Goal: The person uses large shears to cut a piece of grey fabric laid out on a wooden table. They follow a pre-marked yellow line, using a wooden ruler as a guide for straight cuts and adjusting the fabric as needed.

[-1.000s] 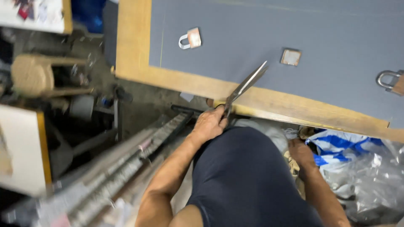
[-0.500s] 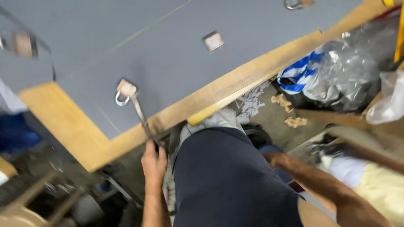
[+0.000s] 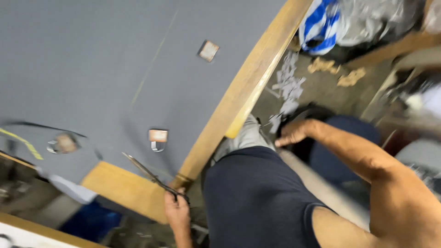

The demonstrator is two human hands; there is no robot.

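My left hand [image 3: 177, 212] is shut on the handles of long metal scissors [image 3: 148, 174]. Their blades point up and left over the wooden table edge [image 3: 243, 92] toward the grey fabric [image 3: 92, 59] spread on the table. A small padlock-shaped weight [image 3: 157, 138] lies on the fabric just beyond the blade tips. My right hand [image 3: 292, 133] reaches out beside my hip with its fingers loosely extended and nothing in it. It hovers near a light grey cloth [image 3: 245, 135] and a dark rounded object [image 3: 340, 138] by the floor.
Two more small weights [image 3: 208, 50] [image 3: 64, 143] rest on the fabric. Grey cloth scraps [image 3: 287, 87] and tan scraps [image 3: 330, 69] litter the floor. A blue-and-white bag [image 3: 321, 20] and grey plastic sacks [image 3: 372, 16] lie at the upper right.
The view has swung sharply to the right and is blurred. My left hand has kept the scissors at the table edge. My right arm has stretched out toward the floor side.
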